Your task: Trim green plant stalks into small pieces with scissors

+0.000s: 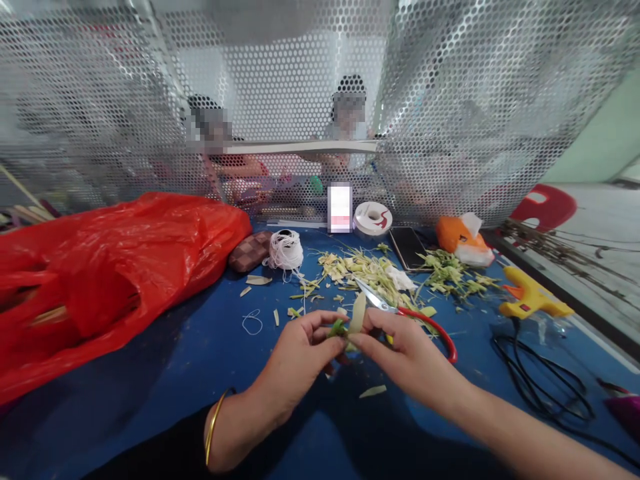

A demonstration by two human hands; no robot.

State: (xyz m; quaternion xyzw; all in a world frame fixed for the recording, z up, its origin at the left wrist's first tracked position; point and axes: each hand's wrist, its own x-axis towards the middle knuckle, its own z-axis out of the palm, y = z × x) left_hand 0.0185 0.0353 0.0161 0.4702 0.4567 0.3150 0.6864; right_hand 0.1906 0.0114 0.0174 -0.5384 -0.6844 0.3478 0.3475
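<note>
Tissue (471, 224) pokes from orange pack (451, 235); right hand (411, 345) holds pale strip (358, 311).

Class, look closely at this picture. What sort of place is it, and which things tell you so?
Probably a craft workspace, perhaps a small workshop: on the blue table are a pair of scissors, what looks like a glue gun, and a pile of greenish-yellow scraps.

Green piece (339, 328) — part-hidden in hands (303, 348) (407, 347), red bag (165, 260) cropped left

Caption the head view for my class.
Left hand holds a green piece, right hand a pale strip, near red-handled scissors.
</note>
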